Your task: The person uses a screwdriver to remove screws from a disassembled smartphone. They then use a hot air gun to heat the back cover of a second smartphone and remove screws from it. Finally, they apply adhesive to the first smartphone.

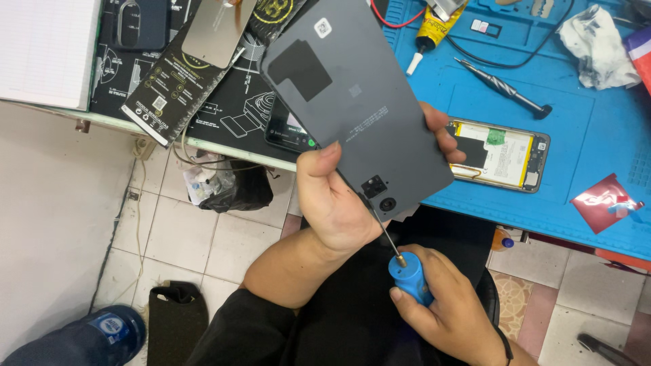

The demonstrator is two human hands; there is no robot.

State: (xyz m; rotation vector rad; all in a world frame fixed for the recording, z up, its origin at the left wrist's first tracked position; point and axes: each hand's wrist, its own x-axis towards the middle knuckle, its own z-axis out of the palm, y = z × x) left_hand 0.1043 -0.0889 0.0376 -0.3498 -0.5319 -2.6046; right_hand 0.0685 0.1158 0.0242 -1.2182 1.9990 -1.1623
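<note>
a: you've got the back cover [357,102] up off the mat [597,135] in your left hand [332,203], thumb over the front edge, fingers curled round the far side.

b: and the right hand [447,308]?

a: fist closed on the blue screwdriver [409,276], shaft angled up w/ the tip at the cover's lower edge by the camera holes. keep the tip shallow & pry slow, i'd say, so it doesn't slip toward your left palm.

b: phone [498,154]?

a: lying open on the mat, battery showing, well apart from the cover.
</note>
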